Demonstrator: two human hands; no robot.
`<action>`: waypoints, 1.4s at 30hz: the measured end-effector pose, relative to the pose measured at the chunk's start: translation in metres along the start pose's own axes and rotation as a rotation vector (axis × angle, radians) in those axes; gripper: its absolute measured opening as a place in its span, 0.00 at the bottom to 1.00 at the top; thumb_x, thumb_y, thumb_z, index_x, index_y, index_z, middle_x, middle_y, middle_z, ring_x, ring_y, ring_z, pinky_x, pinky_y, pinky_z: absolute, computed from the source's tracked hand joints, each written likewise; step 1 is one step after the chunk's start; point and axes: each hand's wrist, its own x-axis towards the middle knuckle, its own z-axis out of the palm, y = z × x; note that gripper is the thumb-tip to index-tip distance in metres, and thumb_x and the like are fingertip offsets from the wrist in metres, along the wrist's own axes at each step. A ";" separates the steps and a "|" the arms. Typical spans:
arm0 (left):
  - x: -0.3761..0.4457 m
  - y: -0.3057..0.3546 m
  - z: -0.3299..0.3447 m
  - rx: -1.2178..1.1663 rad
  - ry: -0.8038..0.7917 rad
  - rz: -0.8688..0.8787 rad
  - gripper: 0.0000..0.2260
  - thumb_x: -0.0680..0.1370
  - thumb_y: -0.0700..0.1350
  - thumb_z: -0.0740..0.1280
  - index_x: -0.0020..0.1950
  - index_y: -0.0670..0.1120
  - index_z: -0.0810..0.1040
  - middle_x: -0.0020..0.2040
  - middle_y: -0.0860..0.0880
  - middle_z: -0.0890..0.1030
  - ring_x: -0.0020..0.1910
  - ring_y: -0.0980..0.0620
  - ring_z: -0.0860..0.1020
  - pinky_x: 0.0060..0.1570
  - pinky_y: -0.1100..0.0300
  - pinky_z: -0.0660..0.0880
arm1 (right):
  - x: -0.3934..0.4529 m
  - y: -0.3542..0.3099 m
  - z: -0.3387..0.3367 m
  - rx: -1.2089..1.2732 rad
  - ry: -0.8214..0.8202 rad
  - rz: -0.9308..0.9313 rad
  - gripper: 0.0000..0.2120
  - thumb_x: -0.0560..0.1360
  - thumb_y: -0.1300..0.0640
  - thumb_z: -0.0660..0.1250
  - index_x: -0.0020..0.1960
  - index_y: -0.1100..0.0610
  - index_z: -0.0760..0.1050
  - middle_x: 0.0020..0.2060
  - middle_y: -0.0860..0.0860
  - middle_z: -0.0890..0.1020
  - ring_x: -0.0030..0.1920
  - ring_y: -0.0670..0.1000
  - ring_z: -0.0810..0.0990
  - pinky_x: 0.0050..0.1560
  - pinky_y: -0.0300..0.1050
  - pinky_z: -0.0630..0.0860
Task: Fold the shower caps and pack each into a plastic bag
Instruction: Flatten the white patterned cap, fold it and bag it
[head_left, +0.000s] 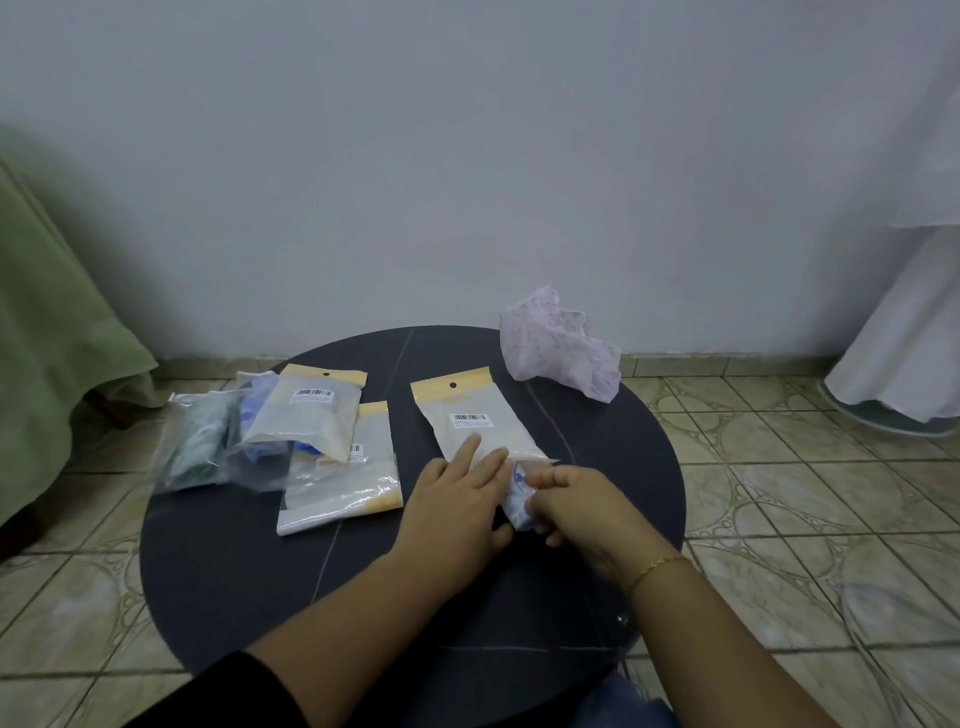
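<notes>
A clear plastic bag (470, 415) with a tan header and a barcode label lies on the round dark table (234, 561). My left hand (460, 499) presses flat on the bag's near end with straight fingers. My right hand (576, 506) grips a folded white and blue shower cap (517, 501) at the bag's open mouth. A crumpled white shower cap with pink print (558, 345) sits loose at the table's far right edge.
At the table's left lie several plastic bags: one with a tan header (311, 410) over a flat one (343, 478), plus bags holding a blue cap (257, 415) and a green cap (195, 441). Green cloth (47, 332) hangs left, white cloth (904, 338) right, tiled floor around.
</notes>
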 end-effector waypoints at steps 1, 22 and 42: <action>-0.001 0.000 0.000 -0.013 0.004 0.005 0.29 0.80 0.59 0.54 0.77 0.51 0.51 0.78 0.54 0.50 0.77 0.52 0.43 0.71 0.55 0.50 | 0.002 0.001 0.002 0.009 0.021 -0.017 0.12 0.73 0.68 0.64 0.47 0.51 0.75 0.43 0.57 0.80 0.36 0.49 0.75 0.34 0.39 0.74; -0.003 -0.020 0.015 -0.158 0.115 0.099 0.23 0.69 0.57 0.57 0.57 0.50 0.81 0.54 0.57 0.81 0.45 0.54 0.80 0.35 0.60 0.75 | 0.059 0.025 0.033 -1.132 0.582 -0.666 0.12 0.57 0.59 0.78 0.36 0.50 0.78 0.36 0.51 0.81 0.34 0.53 0.79 0.32 0.44 0.71; 0.071 -0.083 -0.004 -0.131 -0.093 -0.338 0.17 0.79 0.49 0.50 0.58 0.51 0.77 0.55 0.53 0.80 0.56 0.52 0.75 0.69 0.49 0.51 | 0.169 -0.034 0.074 -0.940 0.136 -0.543 0.17 0.78 0.59 0.58 0.66 0.53 0.70 0.65 0.51 0.72 0.65 0.55 0.70 0.62 0.55 0.67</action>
